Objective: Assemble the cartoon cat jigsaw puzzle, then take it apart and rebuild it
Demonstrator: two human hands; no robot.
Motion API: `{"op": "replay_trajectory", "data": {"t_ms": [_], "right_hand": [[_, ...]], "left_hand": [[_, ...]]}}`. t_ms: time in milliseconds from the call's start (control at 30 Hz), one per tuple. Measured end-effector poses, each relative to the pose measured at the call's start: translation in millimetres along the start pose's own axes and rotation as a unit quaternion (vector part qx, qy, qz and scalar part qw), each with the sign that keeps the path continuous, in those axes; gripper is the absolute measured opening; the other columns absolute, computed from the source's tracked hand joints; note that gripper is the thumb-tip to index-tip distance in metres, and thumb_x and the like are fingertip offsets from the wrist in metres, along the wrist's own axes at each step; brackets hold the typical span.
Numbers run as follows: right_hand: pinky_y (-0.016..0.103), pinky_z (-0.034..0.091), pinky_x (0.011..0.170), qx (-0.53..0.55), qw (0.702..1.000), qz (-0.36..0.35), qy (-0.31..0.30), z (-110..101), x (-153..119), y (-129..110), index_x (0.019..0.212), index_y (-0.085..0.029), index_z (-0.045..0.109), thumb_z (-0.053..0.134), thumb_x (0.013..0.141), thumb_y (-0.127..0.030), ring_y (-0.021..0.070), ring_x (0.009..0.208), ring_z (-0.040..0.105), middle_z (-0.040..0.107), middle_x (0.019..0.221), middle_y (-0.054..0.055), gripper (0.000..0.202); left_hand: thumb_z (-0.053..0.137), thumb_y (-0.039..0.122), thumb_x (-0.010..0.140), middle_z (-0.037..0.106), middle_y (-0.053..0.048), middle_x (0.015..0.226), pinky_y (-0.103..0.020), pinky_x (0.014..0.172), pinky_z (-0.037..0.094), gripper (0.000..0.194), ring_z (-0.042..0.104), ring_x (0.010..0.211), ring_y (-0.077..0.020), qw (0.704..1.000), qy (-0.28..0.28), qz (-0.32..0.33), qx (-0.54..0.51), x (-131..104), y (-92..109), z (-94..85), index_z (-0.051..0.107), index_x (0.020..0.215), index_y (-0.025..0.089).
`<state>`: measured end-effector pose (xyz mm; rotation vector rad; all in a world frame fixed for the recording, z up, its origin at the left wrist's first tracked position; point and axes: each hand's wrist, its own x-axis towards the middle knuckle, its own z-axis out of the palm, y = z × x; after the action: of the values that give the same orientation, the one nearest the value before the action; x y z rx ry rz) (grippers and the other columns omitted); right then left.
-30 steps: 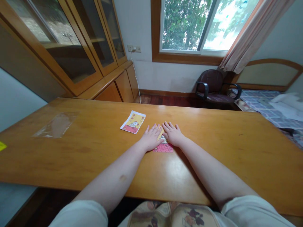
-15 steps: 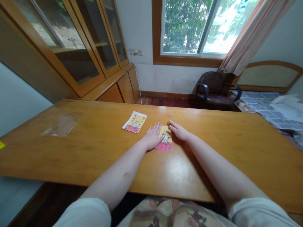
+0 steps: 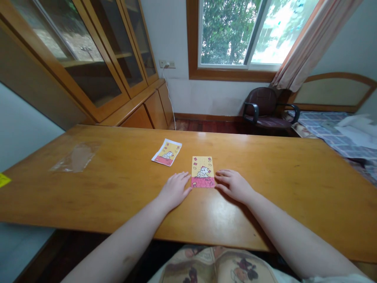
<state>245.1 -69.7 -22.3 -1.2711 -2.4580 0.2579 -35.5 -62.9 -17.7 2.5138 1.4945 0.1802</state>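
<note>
A small jigsaw puzzle [image 3: 203,172], yellow above and pink below with a white cartoon animal, lies flat on the wooden table [image 3: 123,188]. Its pieces form one full rectangle. At its left edge rests my left hand [image 3: 176,189], fingers stretched out and fingertips at the border. My right hand [image 3: 234,184] lies along the right edge, its fingers extended and slightly apart. Neither hand holds anything. Up and to the left of the puzzle sits a white-bordered card [image 3: 167,152] with the same picture, set at a slant.
A clear plastic bag [image 3: 77,157] lies at the table's left side, with a yellow sticker [image 3: 4,180] at the far left edge. Beyond the table stand a glass-door cabinet [image 3: 112,106], a dark armchair [image 3: 263,108] and a bed [image 3: 326,124].
My left hand has slid off the puzzle toward its left edge and nearer to me. My right hand has drawn back along the right edge. The whole picture now shows.
</note>
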Motion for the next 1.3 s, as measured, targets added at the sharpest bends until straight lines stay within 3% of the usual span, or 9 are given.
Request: {"op": "replay_trajectory", "data": {"t_ms": [200, 433, 767, 1100, 1300], "right_hand": [[0.046, 0.046, 0.096, -0.013, 1.000, -0.026, -0.003, 3, 0, 2, 0.113, -0.023, 0.070, 0.056, 0.088, -0.040, 0.0274, 0.111, 0.058, 0.065, 0.121, 0.010, 0.033], [0.046, 0.045, 0.097, 0.019, 0.999, -0.043, -0.015, 3, 2, 0, 0.115, -0.024, 0.068, 0.056, 0.088, -0.037, 0.0258, 0.112, 0.059, 0.067, 0.118, 0.006, 0.032], [0.047, 0.043, 0.100, 0.046, 0.998, -0.030, 0.001, 0, 2, 2, 0.115, -0.024, 0.067, 0.055, 0.089, -0.038, 0.0240, 0.111, 0.060, 0.067, 0.117, 0.009, 0.032], [0.046, 0.044, 0.099, 0.066, 0.996, -0.046, -0.029, -4, 2, 6, 0.113, -0.027, 0.068, 0.057, 0.087, -0.038, 0.0252, 0.115, 0.057, 0.066, 0.119, 0.007, 0.030], [0.045, 0.042, 0.101, 0.063, 0.998, -0.016, -0.016, -1, 2, 9, 0.114, -0.024, 0.067, 0.050, 0.089, -0.027, 0.0227, 0.113, 0.058, 0.068, 0.117, 0.006, 0.030]], "left_hand": [[0.056, 0.038, 0.087, 0.065, -0.009, 0.117, -0.041, 0.099, 0.044, 0.032, 0.058, 0.110, -0.0241, 0.996, 0.066, 0.025, -0.055, 7, -4, 6.4, 0.064, 0.112, 0.019], [0.059, 0.038, 0.085, 0.066, -0.008, 0.111, -0.040, 0.094, 0.045, 0.028, 0.059, 0.104, -0.0235, 0.994, 0.082, 0.025, -0.065, 9, -4, 7.8, 0.065, 0.105, 0.020], [0.053, 0.034, 0.088, 0.062, -0.010, 0.117, -0.042, 0.098, 0.043, 0.036, 0.055, 0.110, -0.0242, 0.994, 0.066, 0.028, -0.083, 7, -10, 5.5, 0.057, 0.120, 0.019], [0.055, 0.034, 0.085, 0.060, -0.008, 0.121, -0.042, 0.101, 0.040, 0.035, 0.052, 0.113, -0.0239, 0.995, 0.050, 0.030, -0.082, 7, -13, 2.5, 0.060, 0.118, 0.022], [0.053, 0.032, 0.086, 0.058, -0.009, 0.124, -0.042, 0.102, 0.040, 0.038, 0.051, 0.116, -0.0245, 0.996, 0.041, 0.019, -0.079, 7, -11, 0.7, 0.058, 0.122, 0.020]]}}
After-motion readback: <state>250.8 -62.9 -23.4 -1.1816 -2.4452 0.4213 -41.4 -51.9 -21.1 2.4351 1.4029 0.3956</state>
